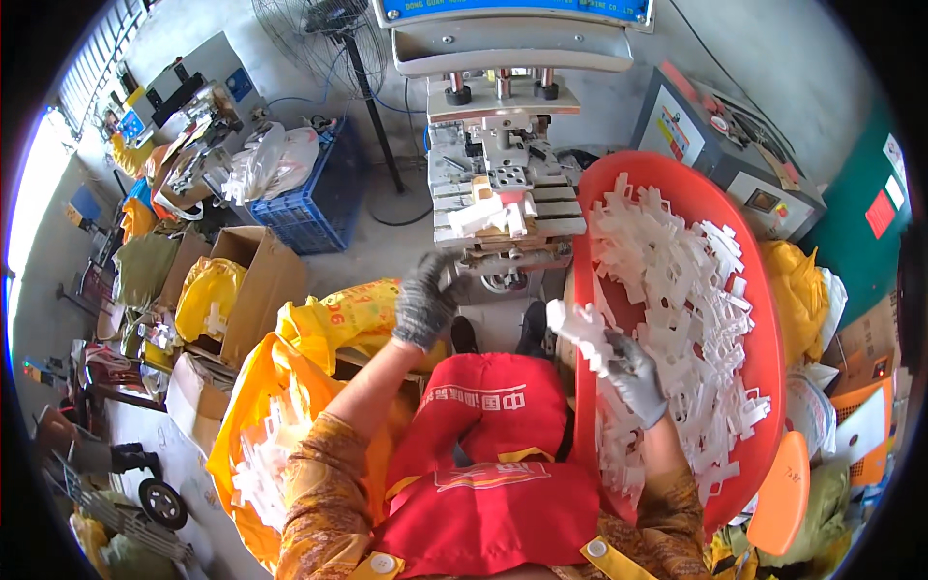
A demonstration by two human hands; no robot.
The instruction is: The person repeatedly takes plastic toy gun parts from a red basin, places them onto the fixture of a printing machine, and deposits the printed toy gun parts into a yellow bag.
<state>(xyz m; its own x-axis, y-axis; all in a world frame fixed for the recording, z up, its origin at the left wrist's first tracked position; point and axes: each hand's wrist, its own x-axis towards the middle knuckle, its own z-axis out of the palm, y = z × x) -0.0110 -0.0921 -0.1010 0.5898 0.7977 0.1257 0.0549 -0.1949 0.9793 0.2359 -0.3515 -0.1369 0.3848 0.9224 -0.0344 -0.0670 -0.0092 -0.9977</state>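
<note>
My right hand [635, 380], in a grey glove, grips a few white plastic parts [578, 332] over the near left side of a large red tub [764, 319]. Many similar white pieces [667, 280] are heaped in that tub. My left hand [428, 302], in a dark grey glove, is raised in front of the bench press [505, 106]; its fingers are apart and I see nothing in them. A white plastic part [483, 215] lies at the front of the press's metal table [561, 198], below the spindle.
A yellow bag [232, 425] holding more white pieces stands at my left, beside an open cardboard box [261, 290]. Behind are a blue crate [314, 208] and a standing fan [358, 97]. A grey machine cabinet [667, 121] stands beyond the tub; an orange stool [779, 493] is at its right.
</note>
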